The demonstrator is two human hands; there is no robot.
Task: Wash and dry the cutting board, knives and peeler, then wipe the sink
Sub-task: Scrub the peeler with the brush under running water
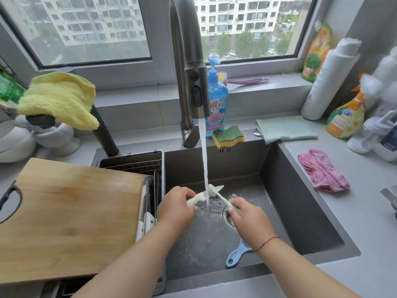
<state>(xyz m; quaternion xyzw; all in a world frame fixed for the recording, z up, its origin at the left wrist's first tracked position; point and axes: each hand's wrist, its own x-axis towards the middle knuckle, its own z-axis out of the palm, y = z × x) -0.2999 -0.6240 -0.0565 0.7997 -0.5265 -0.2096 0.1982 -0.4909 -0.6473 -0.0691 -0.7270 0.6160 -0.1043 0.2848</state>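
Under the running water my left hand (176,207) grips the pale handle of a small knife (194,200), blade pointing right into the stream. My right hand (249,216) holds a thin pale green brush-like tool (221,195), its head against the blade. A blue peeler (235,255) lies on the sink (300,211) floor, partly hidden under my right forearm. The wooden cutting board (71,222) rests at the left over the drain rack. A white-handled knife (145,224) stands in the rack (133,162).
The tall faucet (193,87) pours into the basin above the drain (227,220). A yellow-green sponge (227,136) and blue soap bottle (217,100) sit behind the sink. On the right counter lie a pink cloth (322,171) and pale green cloth (285,127). A yellow cloth (58,100) hangs at left.
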